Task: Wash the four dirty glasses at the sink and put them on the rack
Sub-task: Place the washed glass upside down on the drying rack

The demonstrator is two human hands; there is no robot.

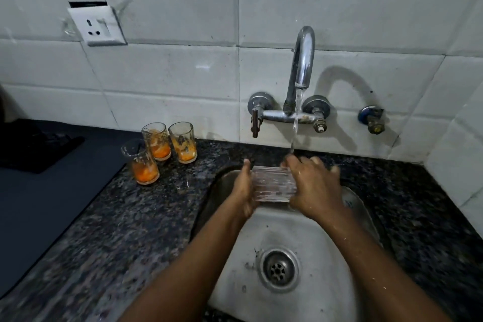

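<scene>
- a clear glass (pixel 273 185) lies on its side over the sink (pixel 300 238), held between both hands; it is blurred, so its surface detail cannot be told.
- the left hand (pixel 244 191) presses against the glass's left end, its thumb pointing up and its fingers curled around the far side, gripping the glass.
- the right hand (pixel 312 185) covers the glass's right end, its fingers (pixel 317 163) spread and bent over that end, also gripping it.
- water runs from the curved metal tap (pixel 302 65) on the tiled wall (pixel 183 73) and falls just at the right hand's fingertips, at the top edge of the glass.
- three dirty glasses stand upright on the speckled dark worktop (pixel 130 230) to the left of the sink, each with orange residue at the bottom: the nearest glass (pixel 141 162), the middle glass (pixel 156 141) behind it, and the right glass (pixel 183 142) just beside the middle one.
- a drain (pixel 279 269) sits in the sink floor, near the person and between the forearms.
- a white wall socket (pixel 96 25) hangs tilted on the tiles above the dirty glasses.
- a dark mat (pixel 39 149) lies at the far left.
</scene>
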